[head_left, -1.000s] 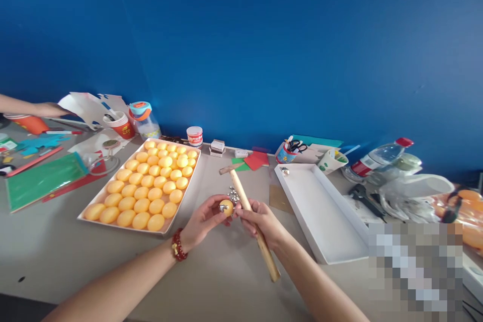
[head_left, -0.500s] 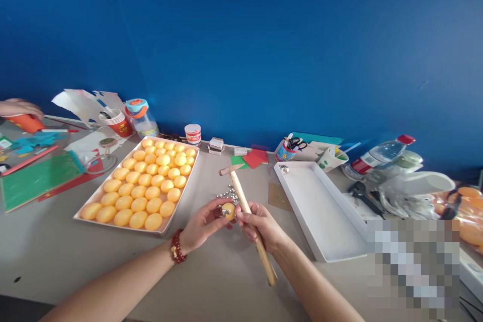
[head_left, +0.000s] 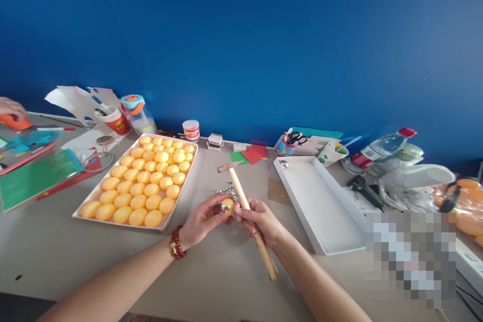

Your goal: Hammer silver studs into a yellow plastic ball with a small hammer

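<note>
My left hand (head_left: 206, 221), with a red bead bracelet (head_left: 176, 242) at the wrist, is closed around an orange ball (head_left: 228, 206). Small silvery metal pieces (head_left: 222, 207) show on the ball's near side; their exact kind is too small to tell. In my right hand (head_left: 260, 221) is a hammer (head_left: 245, 204) with a wooden handle, its head up and pointing away from me. The fingertips of this hand are close to the ball; whether they touch it is hard to tell. Just beyond the hands lies a cluster of shiny silver bits (head_left: 231, 188), partly hidden by the hammer.
A shallow box of orange balls (head_left: 166, 219) stands left. An open white tray (head_left: 324, 211) with a few silver pieces sits right. Behind are a pen cup (head_left: 286, 147), a jar (head_left: 191, 131) and a water bottle (head_left: 381, 152). Another person's hand (head_left: 12, 107) holds a red cup (head_left: 15, 122) far left.
The view has shifted slightly. Both hands keep their hold on the ball and the hammer, with little movement between them. The other person's hand has moved a little toward the left edge.
</note>
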Demonstrator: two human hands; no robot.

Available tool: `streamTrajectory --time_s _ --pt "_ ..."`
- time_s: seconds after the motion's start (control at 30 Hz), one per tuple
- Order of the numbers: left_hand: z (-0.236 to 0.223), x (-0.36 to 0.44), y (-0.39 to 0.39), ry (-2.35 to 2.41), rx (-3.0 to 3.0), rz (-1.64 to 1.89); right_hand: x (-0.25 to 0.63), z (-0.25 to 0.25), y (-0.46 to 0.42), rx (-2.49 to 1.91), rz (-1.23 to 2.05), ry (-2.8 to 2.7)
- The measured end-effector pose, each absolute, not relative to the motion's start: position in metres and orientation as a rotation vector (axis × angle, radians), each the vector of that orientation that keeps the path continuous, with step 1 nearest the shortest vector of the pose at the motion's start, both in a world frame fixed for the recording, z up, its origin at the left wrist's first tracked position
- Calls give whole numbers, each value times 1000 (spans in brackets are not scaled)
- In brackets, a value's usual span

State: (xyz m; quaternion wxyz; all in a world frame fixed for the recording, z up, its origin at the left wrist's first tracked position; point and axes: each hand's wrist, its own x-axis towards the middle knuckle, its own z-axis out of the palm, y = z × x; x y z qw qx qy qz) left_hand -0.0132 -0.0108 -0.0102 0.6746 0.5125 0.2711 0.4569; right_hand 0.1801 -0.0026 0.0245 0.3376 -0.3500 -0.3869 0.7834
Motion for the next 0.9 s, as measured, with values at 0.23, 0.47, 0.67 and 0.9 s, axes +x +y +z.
streamTrajectory --time_s 0.23,0.47,0.67,0.9 --pt "-8 -13 -11 623 1159 1031 179 28 -4 -952 1992 -1076" --pt "-8 -13 -12 617 1163 1030 177 29 -5 -957 1974 -1070" --pt "-12 -12 -11 632 1151 1047 174 30 -7 -995 1966 -1034" --pt "-8 -11 -10 683 1162 1037 175 26 -7 -1027 1957 -1056"
